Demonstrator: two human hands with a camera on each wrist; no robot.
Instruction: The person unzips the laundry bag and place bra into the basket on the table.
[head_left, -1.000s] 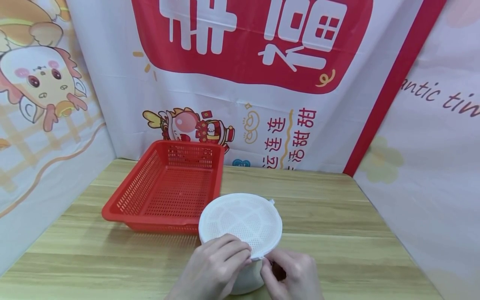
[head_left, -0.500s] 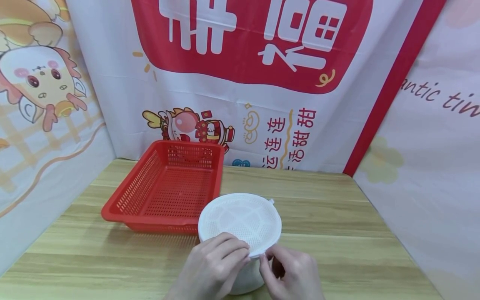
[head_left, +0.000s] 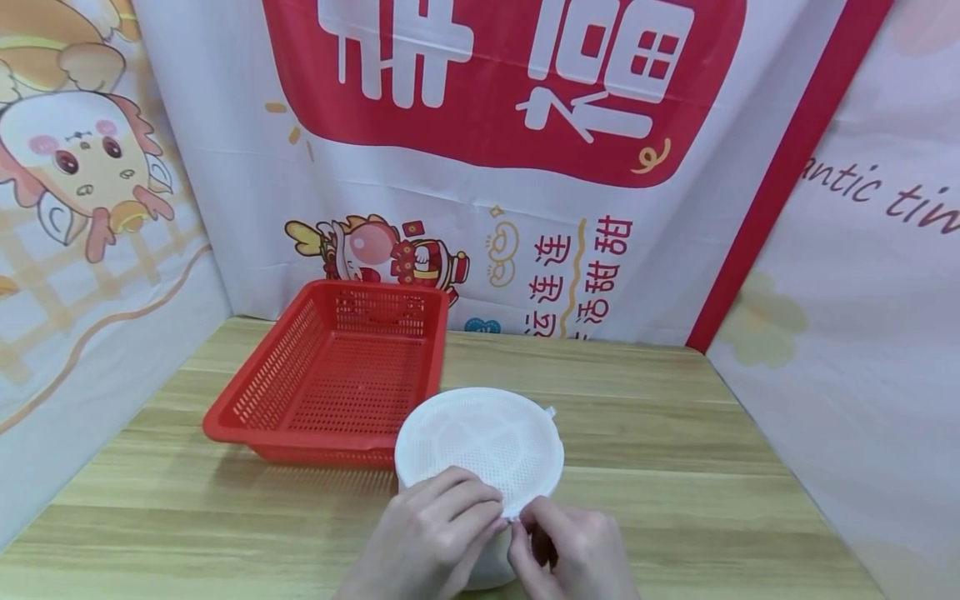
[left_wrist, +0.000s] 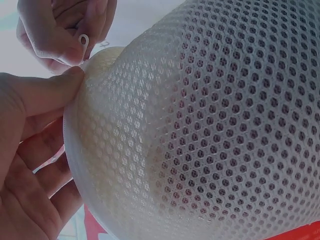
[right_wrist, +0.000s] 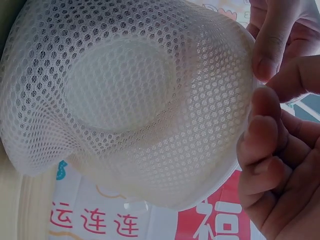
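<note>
A white mesh laundry bag [head_left: 480,442] with a round, flat top stands upright at the table's near side. My left hand [head_left: 431,529] grips the near left of its rim, thumb and fingers on either side of the edge in the left wrist view. Just to the right, my right hand [head_left: 576,546] pinches at the same rim, its fingertips close to the left ones. A small white zipper pull [left_wrist: 84,42] with a looped end shows at the right hand's fingers. Through the mesh side [right_wrist: 210,100], a pale round shape is visible in the right wrist view.
A red plastic basket [head_left: 322,437] with slotted walls stands behind and left of the bag, close to it. Wood-grain tabletop [head_left: 675,467] stretches to the right. Printed cloth [head_left: 480,179] hangs at the back, with more on both sides.
My right hand has shifted slightly left along the rim, nearer the left fingertips. The small tab at the bag's far right edge has turned a little toward the right. The left hand stays nearly still.
</note>
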